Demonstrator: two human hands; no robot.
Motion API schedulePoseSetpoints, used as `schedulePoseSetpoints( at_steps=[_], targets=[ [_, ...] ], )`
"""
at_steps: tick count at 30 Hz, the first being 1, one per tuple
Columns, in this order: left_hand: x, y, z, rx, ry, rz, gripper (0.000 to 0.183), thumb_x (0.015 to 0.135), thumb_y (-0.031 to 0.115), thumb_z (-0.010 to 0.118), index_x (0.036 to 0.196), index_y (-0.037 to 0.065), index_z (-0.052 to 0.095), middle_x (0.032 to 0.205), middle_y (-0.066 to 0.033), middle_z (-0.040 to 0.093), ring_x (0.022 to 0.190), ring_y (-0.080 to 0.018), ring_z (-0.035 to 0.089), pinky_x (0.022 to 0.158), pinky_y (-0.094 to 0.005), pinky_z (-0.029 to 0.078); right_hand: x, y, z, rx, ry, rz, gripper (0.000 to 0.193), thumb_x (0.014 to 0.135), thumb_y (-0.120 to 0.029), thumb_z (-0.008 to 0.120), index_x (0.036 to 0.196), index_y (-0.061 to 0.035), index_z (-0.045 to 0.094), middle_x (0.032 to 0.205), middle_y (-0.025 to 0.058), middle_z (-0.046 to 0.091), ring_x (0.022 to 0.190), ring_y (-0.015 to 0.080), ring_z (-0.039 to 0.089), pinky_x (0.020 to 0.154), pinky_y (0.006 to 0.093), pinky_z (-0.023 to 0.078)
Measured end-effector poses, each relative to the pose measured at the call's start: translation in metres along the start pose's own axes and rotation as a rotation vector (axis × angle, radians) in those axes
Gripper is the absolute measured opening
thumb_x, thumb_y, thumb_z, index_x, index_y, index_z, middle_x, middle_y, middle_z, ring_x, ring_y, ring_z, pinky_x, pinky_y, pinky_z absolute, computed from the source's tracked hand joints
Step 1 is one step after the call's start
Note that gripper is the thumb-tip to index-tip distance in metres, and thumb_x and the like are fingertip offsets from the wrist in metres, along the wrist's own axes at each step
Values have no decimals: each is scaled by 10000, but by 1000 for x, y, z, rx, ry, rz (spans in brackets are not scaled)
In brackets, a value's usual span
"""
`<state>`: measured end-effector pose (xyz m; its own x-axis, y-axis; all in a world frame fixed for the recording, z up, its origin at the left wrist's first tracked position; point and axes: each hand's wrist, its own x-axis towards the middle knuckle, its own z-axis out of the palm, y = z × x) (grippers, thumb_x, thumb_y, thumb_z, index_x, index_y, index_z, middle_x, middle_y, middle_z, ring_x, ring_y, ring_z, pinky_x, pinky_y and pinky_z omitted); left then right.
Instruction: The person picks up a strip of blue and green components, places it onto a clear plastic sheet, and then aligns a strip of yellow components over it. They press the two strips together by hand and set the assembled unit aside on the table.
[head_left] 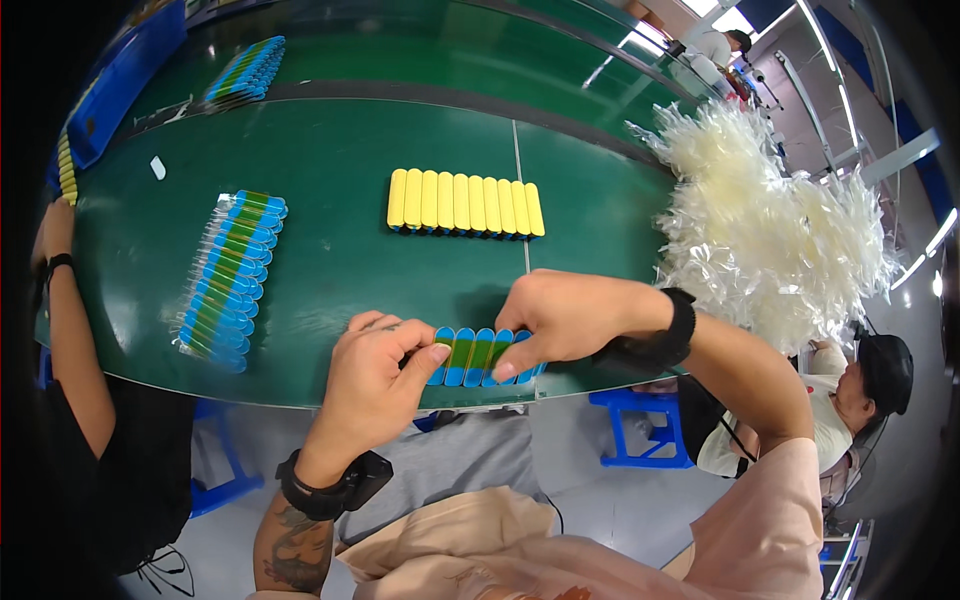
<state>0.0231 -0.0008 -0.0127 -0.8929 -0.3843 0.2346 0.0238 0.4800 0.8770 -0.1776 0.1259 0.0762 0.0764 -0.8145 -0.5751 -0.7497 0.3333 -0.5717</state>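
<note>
At the near edge of the green table, a short row of blue round-ended strips [465, 357] with a green band across the middle lies between my two hands. My left hand [370, 375] grips its left end, thumb pressed on the front face and fingers curled. My right hand [570, 322] closes on the other end, its thumb resting over the strips and hiding some of them. Beyond them is a row of yellow round-ended pieces [465, 203], blue along its lower edge. To the left sits a longer slanted row of blue strips [232, 280] with clear film along one side.
A large heap of clear plastic film [770, 210] covers the table's right end. Far left are another blue-strip stack [248, 70], a blue bin [130, 85] and a small white piece [158, 167]. A co-worker's arm [80, 320] reaches in at left; another person [850, 390] sits at right.
</note>
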Motion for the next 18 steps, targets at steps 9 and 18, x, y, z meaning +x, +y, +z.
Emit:
schedulePoseSetpoints(
  at_steps=[9, 18],
  targets=[
    [0, 0, 1, 5, 4, 4, 167, 901, 158, 670, 789, 42, 628, 624, -93, 540, 633, -296, 528, 812, -389, 432, -13, 31, 5, -3, 113, -34, 512, 936, -441, 691, 761, 39, 660, 571, 139, 539, 508, 241, 474, 517, 387, 409],
    [2, 0, 3, 58, -4, 12, 124, 906, 140, 647, 822, 49, 643, 630, -82, 559, 633, -293, 540, 823, -396, 438, -13, 41, 18, -29, 227, 44, 603, 923, -541, 659, 737, 33, 687, 591, 192, 578, 576, 362, 600, 562, 452, 471]
  ],
)
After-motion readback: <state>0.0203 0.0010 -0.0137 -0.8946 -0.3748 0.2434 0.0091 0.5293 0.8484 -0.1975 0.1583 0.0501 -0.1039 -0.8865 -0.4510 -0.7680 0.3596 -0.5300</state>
